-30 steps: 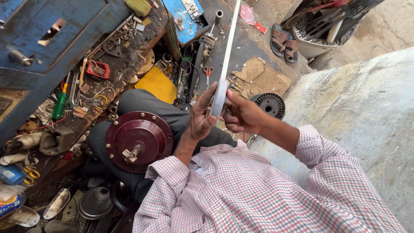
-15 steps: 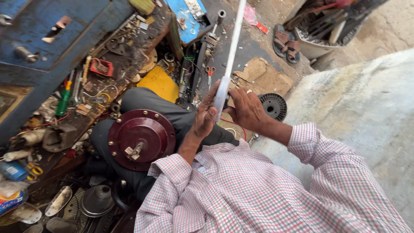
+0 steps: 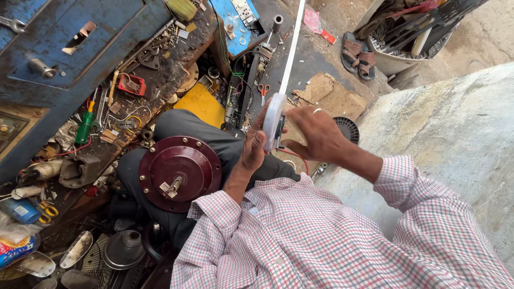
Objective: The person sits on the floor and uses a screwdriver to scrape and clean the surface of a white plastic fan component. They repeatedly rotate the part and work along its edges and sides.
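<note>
At the centre of the frame the white fan blade (image 3: 277, 115) stands between both hands, its long axis running up toward the top edge; the left hand (image 3: 255, 145) pinches its broad end, the right hand (image 3: 315, 134) curls around it from the right.

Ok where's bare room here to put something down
Free: the grey concrete slab to the right, and dark floor between the white fan blade and the sandals. Crowded: the workbench left of the maroon motor housing, littered with tools.
</note>
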A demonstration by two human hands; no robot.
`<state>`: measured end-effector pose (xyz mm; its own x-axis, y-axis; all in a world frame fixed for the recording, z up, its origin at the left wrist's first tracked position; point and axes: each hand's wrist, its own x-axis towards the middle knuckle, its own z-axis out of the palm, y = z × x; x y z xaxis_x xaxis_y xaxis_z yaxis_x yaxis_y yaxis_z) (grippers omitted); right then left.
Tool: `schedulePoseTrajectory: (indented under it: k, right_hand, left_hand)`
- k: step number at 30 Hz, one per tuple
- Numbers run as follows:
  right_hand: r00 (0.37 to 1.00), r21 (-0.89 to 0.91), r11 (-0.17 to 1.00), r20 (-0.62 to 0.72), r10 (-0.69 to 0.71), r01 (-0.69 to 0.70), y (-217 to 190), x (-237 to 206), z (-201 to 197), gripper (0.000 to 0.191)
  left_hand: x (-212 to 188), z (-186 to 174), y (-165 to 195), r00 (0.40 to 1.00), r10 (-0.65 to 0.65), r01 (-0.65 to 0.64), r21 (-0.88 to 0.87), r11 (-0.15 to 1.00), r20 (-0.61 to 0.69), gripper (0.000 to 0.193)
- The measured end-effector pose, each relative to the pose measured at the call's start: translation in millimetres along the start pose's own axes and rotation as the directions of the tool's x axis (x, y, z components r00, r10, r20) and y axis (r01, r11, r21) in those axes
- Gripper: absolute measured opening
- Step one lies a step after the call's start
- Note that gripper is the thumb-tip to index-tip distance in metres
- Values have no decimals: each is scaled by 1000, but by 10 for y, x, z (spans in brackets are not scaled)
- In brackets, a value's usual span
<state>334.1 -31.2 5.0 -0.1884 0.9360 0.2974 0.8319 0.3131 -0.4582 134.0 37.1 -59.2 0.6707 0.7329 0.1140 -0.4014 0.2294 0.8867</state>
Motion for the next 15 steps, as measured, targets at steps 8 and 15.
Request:
schedulePoseTrajectory:
  k: [8,15]
  right_hand:
    - [999,72,997,-48,-15,18,-79,1,122,52]
    - [744,700,320,453,491,-638,-64,2,191,50]
  left_hand:
    - [5,43,63,997,50,-59,152,987,64,103]
    - [46,10,163,981,180,-191,428,883,67,97]
